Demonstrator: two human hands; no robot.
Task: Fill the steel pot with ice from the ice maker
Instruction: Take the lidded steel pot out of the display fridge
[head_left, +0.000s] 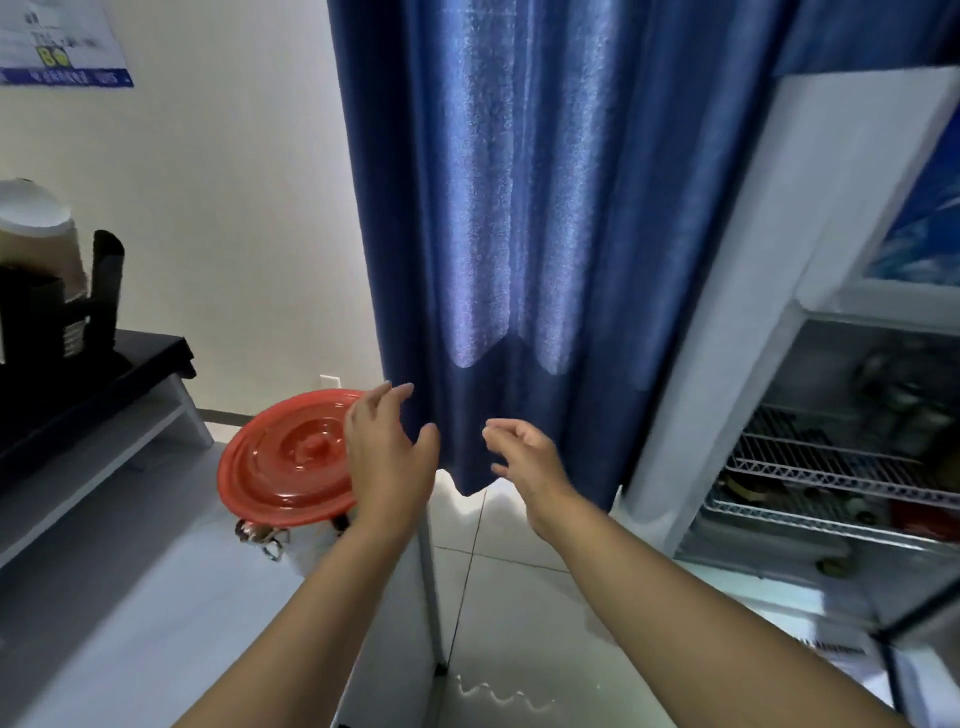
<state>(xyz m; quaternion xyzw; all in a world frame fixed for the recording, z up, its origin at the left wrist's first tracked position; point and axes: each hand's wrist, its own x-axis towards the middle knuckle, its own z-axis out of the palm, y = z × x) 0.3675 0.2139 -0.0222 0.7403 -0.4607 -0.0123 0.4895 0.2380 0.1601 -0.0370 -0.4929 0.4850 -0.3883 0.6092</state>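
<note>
The curtain (519, 208) is deep blue, with paler, shimmering vertical bands down its folds. The lid (291, 462) is glossy red with concentric ridges. The wall (208, 208) is cream. The poster (62, 47) is white with a blue strip along its bottom and yellow-green figures. The fridge (779, 260) is white, with a blue panel above its silver-white wire racks (831, 467). The floor (509, 597) has pale tiles with dark grout lines. The tabletop (104, 374) is black.

Fridge contents (893, 410) — blurred, indistinct
</note>
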